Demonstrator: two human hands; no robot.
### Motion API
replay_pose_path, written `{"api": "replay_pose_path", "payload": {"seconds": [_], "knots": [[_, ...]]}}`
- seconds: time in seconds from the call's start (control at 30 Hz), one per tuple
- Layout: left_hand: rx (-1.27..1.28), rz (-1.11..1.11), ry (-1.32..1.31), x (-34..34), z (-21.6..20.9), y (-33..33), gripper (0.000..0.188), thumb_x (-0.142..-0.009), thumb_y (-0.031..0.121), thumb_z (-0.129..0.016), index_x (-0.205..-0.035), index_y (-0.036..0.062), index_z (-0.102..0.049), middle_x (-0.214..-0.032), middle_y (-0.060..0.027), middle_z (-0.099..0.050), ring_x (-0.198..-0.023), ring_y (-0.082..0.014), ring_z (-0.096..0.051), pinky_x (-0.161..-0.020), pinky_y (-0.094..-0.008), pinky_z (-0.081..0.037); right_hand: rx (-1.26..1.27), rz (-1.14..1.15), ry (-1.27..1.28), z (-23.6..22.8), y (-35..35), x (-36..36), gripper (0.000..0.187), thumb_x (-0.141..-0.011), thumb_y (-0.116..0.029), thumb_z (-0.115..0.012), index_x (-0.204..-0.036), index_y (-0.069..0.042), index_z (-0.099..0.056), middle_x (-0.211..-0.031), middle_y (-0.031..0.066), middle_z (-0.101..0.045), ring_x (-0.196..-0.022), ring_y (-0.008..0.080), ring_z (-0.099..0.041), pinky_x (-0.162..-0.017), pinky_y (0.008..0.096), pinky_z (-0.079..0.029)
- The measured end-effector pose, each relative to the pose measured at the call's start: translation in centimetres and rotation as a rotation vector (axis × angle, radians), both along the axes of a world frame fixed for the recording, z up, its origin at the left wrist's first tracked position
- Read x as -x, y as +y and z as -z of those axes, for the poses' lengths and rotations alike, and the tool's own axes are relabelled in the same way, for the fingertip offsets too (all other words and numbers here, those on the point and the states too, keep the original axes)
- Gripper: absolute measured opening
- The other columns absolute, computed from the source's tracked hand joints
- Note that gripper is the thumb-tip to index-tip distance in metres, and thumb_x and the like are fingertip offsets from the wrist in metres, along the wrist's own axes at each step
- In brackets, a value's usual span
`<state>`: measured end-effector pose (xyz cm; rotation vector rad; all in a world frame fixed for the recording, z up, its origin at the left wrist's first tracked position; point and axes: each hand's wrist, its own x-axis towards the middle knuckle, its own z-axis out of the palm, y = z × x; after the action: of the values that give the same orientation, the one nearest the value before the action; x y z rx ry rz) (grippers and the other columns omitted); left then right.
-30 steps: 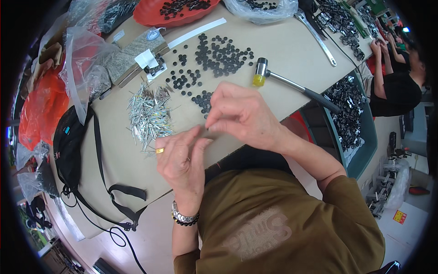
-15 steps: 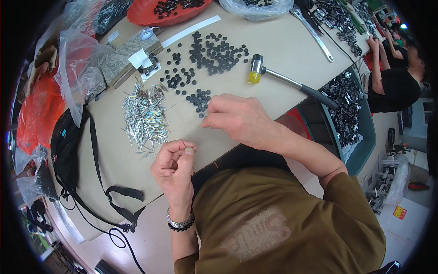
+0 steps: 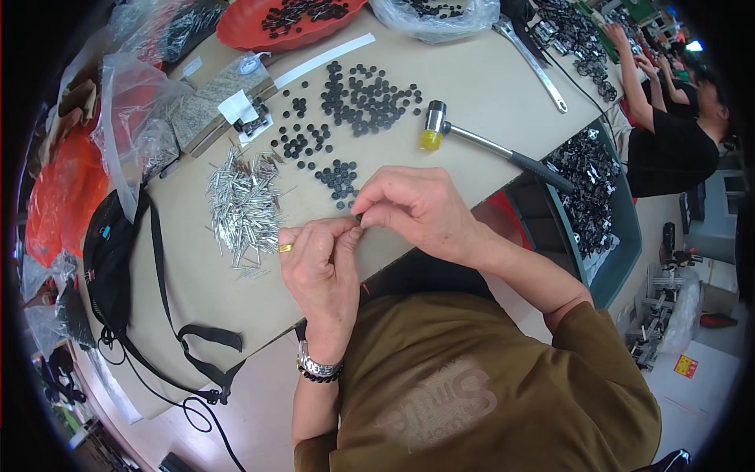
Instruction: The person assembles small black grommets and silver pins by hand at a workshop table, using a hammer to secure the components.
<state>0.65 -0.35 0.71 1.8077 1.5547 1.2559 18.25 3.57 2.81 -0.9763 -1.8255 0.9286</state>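
Note:
My left hand point(image 3: 321, 263) and my right hand point(image 3: 425, 214) meet fingertip to fingertip over the table near its front edge. Between the right thumb and forefinger a small black round cap point(image 3: 359, 217) shows in part. The left fingers are pinched together; whatever they hold is hidden. Just beyond the hands lie loose black caps point(image 3: 338, 179), with a larger spread of the same caps point(image 3: 368, 101) farther back. To the left of my left hand is a heap of shiny metal pins point(image 3: 242, 208).
A mallet point(image 3: 434, 126) with a yellow face lies right of the caps, a wrench point(image 3: 535, 67) beyond it. A red bowl point(image 3: 259, 41) holds black-headed pins. A black bag point(image 3: 114, 252) rests left. At right stand a green bin point(image 3: 625, 252) of metal parts and another person point(image 3: 668, 149).
My right hand has come slightly nearer and my left hand has moved right to meet it at the fingertips. The other person's arm has risen.

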Motion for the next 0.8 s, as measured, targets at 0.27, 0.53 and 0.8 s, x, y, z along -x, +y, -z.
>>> {"api": "replay_pose_path", "payload": {"seconds": [0.27, 0.53, 0.8], "knots": [[-0.078, -0.028, 0.087, -0.5, -0.2, 0.0, 0.011, -0.081, 0.001, -0.079, -0.086, 0.0075, -0.073, -0.077, -0.0029, -0.068, -0.076, -0.0207, -0.051, -0.078, -0.0337, -0.039, 0.338, 0.051, 0.052, -0.3, -0.5, -0.5, 0.006, -0.092, -0.001, -0.071, -0.098, -0.001, -0.072, -0.087, 0.0023, -0.069, -0.072, 0.0066, -0.063, -0.058, 0.0256, -0.050], [-0.112, -0.012, 0.195, -0.8, 0.3, -0.4, 0.014, -0.083, 0.003, -0.078, -0.094, 0.0083, -0.070, -0.076, -0.0036, -0.067, -0.080, -0.0225, -0.053, -0.079, -0.0355, -0.040, 0.286, 0.020, 0.082, 0.7, -0.8, 0.0, 0.007, -0.093, 0.001, -0.069, -0.099, 0.000, -0.072, -0.089, 0.0028, -0.069, -0.068, 0.0058, -0.061, -0.056, 0.0218, -0.051], [-0.141, 0.002, 0.274, -0.5, 0.5, -0.7, 0.016, -0.080, -0.001, -0.078, -0.091, 0.0057, -0.069, -0.079, -0.0058, -0.067, -0.082, -0.0246, -0.053, -0.077, -0.0368, -0.043, 0.301, 0.068, 0.025, 0.7, -1.2, 0.3, 0.006, -0.090, -0.001, -0.072, -0.097, -0.001, -0.072, -0.086, 0.0040, -0.069, -0.067, 0.0096, -0.063, -0.058, 0.0262, -0.049]]}}
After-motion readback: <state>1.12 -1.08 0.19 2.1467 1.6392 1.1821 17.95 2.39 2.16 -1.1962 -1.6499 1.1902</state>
